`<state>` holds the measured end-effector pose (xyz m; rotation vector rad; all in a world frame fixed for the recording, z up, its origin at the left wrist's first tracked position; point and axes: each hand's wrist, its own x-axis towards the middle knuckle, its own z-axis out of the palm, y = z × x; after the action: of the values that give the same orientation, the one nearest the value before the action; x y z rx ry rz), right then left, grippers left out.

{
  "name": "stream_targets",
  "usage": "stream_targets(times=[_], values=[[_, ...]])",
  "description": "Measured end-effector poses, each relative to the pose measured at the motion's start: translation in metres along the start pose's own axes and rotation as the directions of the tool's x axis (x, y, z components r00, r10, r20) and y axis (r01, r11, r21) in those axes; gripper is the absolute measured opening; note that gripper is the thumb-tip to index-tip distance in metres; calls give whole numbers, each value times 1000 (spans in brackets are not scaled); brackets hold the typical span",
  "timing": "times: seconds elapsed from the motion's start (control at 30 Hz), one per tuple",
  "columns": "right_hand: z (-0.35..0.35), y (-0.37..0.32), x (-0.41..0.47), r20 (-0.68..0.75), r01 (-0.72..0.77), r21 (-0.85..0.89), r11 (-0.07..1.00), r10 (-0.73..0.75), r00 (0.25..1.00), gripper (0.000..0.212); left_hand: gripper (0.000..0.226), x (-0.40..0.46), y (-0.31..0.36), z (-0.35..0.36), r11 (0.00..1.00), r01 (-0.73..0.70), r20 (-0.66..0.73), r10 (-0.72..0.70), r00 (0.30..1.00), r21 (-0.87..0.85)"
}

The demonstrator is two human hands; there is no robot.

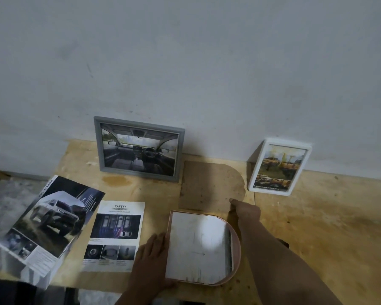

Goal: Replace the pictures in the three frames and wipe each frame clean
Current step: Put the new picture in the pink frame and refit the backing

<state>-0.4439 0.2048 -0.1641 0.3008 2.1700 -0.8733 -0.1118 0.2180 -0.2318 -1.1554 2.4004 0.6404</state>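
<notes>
Pink plastic, arch-topped, the third frame (234,256) is laid face down on the plywood surface (317,227) at six o'clock, with a white sheet (198,245) resting in its back. Its brown arched backing board (209,186) is set apart at twelve o'clock from it. The left hand (151,258) is laid with relaxed fingers on the frame's nine-o'clock edge; the right hand (244,209) is on the board's lower corner, its fingers mostly hidden. The grey frame (139,148) and white frame (278,167) are leaned on the wall at eleven and one o'clock. The sheet should probably be squared first, then the board seated arch to arch.
</notes>
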Motion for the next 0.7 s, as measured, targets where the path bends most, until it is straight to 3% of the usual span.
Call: stream_targets(times=[0.07,0.13,0.2,0.3,0.4,0.7], values=[[-4,6,0,57,-22,158,987,14,998,35,150,-1,0,0,1000,0,-2,0,1000,-15],[-12,8,-3,207,-38,331,943,-33,978,31,150,-1,1,-1,1000,7,9,-7,1000,-22],[-20,5,-9,285,20,429,903,-156,946,40,147,-3,2,-7,1000,-1,-6,1,1000,-3],[-34,1,-26,315,118,478,870,-296,902,70,137,-7,8,-24,1000,-4,25,5,1000,-29],[-55,7,-40,324,214,426,879,-369,871,87,126,-9,11,-34,1000,-4,39,5,999,-16],[-98,89,-71,366,347,194,918,-396,842,89,123,-12,7,-30,999,-27,6,27,1000,-25]])
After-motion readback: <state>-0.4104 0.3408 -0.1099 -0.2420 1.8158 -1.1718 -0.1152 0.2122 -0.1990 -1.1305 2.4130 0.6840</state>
